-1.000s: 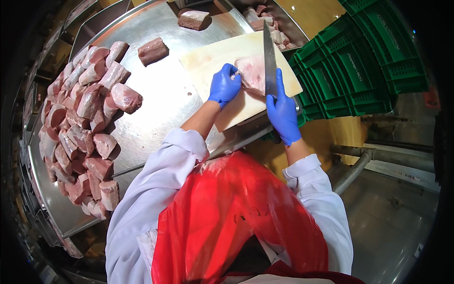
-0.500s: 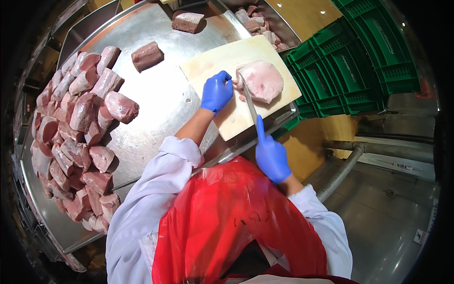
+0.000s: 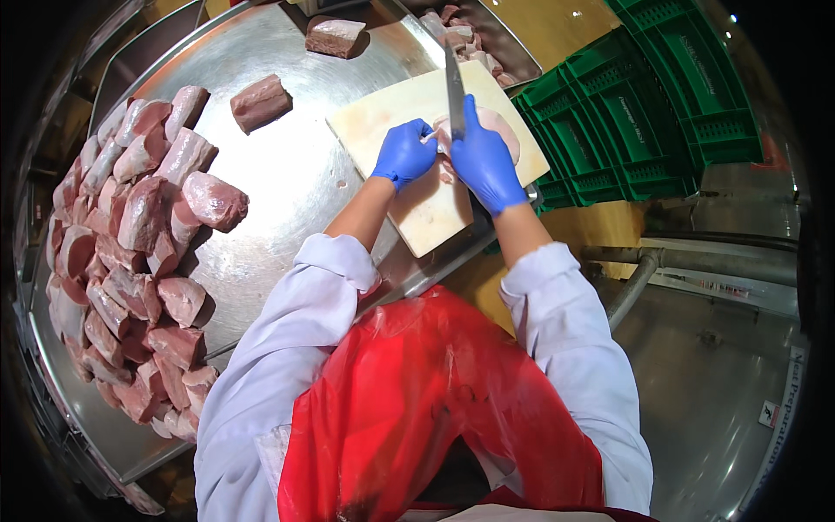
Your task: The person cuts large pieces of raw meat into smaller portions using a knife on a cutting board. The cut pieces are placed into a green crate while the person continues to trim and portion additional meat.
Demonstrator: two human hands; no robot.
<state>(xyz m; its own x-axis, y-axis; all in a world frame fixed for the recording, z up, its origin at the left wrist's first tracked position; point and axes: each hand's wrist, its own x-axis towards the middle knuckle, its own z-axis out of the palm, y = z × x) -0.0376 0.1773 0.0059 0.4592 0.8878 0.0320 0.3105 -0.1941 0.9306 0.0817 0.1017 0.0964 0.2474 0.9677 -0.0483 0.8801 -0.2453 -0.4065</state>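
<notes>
At the far left, a big pile of meat (image 3: pixel 130 261) covered that end of the steel counter (image 3: pixel 296 174), its chunks touching and overlapping. To its right, well apart, one loose chunk (image 3: pixel 261 103) lay on bare metal; farther back and more to the right sat a second chunk (image 3: pixel 335 37), pale on top and darker along its side. Below, a red apron (image 3: pixel 417 383) hung between two white sleeves.

Next came the board (image 3: pixel 428 222), set askew at the counter's right edge. Over it the left hand (image 3: pixel 406 154), gloved in blue, had its grip narrow, pinching a pale strip (image 3: pixel 429 137) at the left edge of the cut (image 3: pixel 502 130). The cut lay on the board, partly hidden by the right hand (image 3: pixel 487 165), also blue-gloved, whose grip was closed around the knife (image 3: pixel 455 91), blade pointing away from the body. Small scraps (image 3: pixel 447 171) lay between the hands. Beyond the board stood a tray (image 3: pixel 526 63) of meat pieces, and rightmost, green crates (image 3: pixel 626 122).
</notes>
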